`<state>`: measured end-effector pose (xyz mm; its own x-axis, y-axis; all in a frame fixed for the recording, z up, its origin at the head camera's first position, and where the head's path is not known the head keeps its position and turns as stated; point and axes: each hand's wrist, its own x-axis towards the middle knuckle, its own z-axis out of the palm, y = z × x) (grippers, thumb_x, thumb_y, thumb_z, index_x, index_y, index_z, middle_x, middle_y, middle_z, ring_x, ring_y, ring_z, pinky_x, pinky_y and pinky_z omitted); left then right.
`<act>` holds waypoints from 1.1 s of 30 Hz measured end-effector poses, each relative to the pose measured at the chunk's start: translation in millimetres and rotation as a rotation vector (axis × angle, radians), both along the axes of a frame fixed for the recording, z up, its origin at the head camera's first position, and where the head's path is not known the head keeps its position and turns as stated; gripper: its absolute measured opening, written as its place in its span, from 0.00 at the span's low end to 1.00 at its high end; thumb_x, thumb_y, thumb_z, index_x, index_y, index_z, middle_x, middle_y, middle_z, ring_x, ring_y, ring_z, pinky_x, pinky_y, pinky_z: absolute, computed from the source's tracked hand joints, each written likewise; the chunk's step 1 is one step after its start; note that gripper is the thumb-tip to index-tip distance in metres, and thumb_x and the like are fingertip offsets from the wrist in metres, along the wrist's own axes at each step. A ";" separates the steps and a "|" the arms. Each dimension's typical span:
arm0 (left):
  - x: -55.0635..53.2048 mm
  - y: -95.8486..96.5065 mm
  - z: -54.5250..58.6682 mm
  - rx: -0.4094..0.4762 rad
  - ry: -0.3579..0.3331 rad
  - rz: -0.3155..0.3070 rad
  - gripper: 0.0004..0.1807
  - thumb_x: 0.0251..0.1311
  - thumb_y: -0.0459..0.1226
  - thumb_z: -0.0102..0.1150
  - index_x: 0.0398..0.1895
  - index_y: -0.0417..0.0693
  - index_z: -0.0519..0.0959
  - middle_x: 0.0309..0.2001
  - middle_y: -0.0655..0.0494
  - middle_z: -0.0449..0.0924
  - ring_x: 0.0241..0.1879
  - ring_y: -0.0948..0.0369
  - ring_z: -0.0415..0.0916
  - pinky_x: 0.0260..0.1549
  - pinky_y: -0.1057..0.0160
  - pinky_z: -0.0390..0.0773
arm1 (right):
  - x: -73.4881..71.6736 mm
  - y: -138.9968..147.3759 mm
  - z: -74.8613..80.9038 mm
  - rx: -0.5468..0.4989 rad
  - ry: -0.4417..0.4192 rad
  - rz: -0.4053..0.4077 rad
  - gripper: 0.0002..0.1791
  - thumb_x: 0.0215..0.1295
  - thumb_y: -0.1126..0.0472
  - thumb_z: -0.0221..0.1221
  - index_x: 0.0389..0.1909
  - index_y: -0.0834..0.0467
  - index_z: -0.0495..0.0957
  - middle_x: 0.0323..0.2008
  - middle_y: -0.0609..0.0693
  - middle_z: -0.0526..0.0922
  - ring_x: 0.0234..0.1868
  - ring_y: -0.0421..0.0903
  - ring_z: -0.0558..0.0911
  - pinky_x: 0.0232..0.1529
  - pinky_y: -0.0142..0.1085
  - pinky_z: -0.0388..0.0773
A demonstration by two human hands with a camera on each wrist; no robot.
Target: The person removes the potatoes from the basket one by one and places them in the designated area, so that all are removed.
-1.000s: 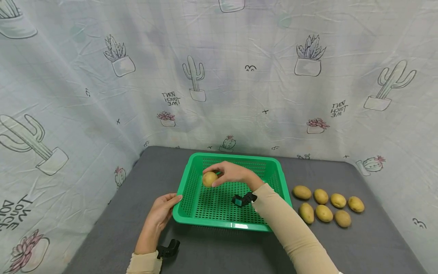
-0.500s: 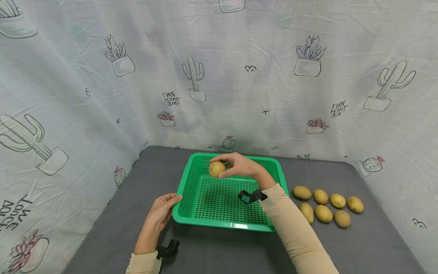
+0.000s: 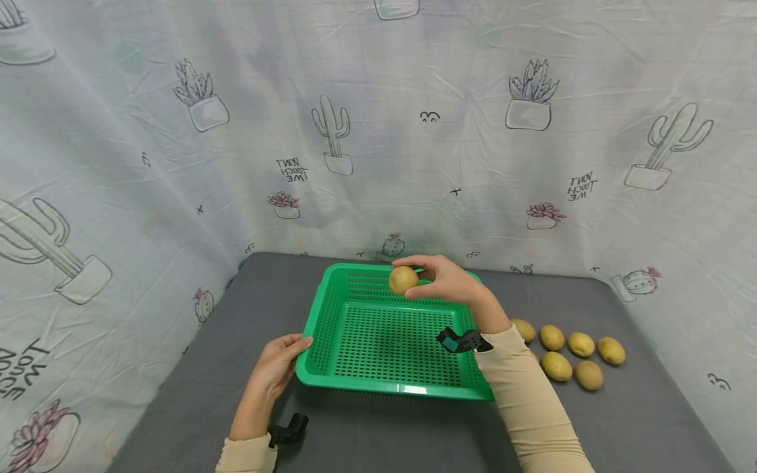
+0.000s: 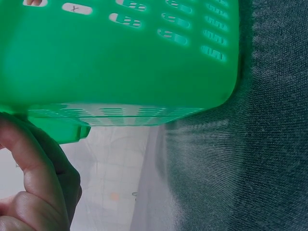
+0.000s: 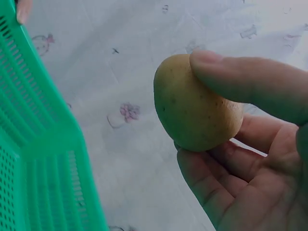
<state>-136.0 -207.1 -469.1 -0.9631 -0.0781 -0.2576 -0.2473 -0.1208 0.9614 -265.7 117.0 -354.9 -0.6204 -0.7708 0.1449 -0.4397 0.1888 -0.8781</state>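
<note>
Between thumb and fingers my right hand (image 3: 446, 281) holds a potato (image 3: 403, 280) above the far part of the green basket (image 3: 396, 390). The right wrist view shows the thumb on top of the potato (image 5: 195, 106) and the fingers beneath it, with the basket off to the left. My left hand (image 3: 278, 364) grips the basket's left rim near its front corner, thumb on top of the rim. In the left wrist view the curled fingers (image 4: 33, 168) are beside the basket's perforated wall (image 4: 120, 62). No potato shows inside the basket.
On the dark grey table (image 3: 378, 433), several potatoes (image 3: 556, 366) lie in two loose rows right of the basket. My right sleeve (image 3: 532, 401) covers part of them. A white curtain (image 3: 378, 131) with cactus prints hangs behind and along the sides.
My right hand has moved right and upward in the head view, from over the basket's left middle toward its far rim, still holding the potato. The left hand keeps its place on the rim.
</note>
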 end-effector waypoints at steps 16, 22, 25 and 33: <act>0.1 -1.5 -1.2 -0.002 0.006 -0.002 0.20 0.65 0.37 0.55 0.52 0.28 0.70 0.28 0.58 0.78 0.23 0.67 0.75 0.26 0.69 0.77 | 25.3 89.9 -1.3 -0.024 0.148 -0.261 0.30 0.62 0.66 0.62 0.66 0.59 0.67 0.60 0.57 0.73 0.48 0.36 0.79 0.45 0.30 0.76; 0.9 -1.6 -1.0 -0.004 0.002 -0.001 0.18 0.66 0.37 0.55 0.50 0.30 0.71 0.27 0.58 0.78 0.22 0.68 0.75 0.25 0.69 0.77 | 42.8 129.3 -12.4 -0.060 0.170 -0.396 0.30 0.63 0.69 0.59 0.67 0.62 0.65 0.55 0.38 0.75 0.46 0.33 0.80 0.41 0.28 0.77; 1.0 -1.9 -0.8 -0.004 -0.002 0.004 0.16 0.66 0.36 0.55 0.48 0.31 0.72 0.25 0.59 0.76 0.20 0.67 0.73 0.24 0.69 0.75 | 53.1 147.6 -20.1 -0.059 0.165 -0.483 0.30 0.63 0.68 0.60 0.67 0.61 0.65 0.54 0.33 0.74 0.45 0.32 0.80 0.40 0.27 0.77; 0.2 -1.0 0.3 -0.007 -0.002 -0.002 0.18 0.65 0.37 0.56 0.50 0.30 0.71 0.26 0.59 0.76 0.21 0.68 0.72 0.24 0.69 0.75 | 78.1 198.9 -44.9 -0.018 0.141 -0.675 0.30 0.65 0.68 0.58 0.68 0.57 0.64 0.51 0.30 0.73 0.41 0.29 0.77 0.35 0.24 0.75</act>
<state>-135.8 -208.1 -468.8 -0.9626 -0.0783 -0.2594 -0.2499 -0.1137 0.9616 -187.6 316.0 -399.9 -0.9379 -0.2192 0.2688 -0.3415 0.4471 -0.8268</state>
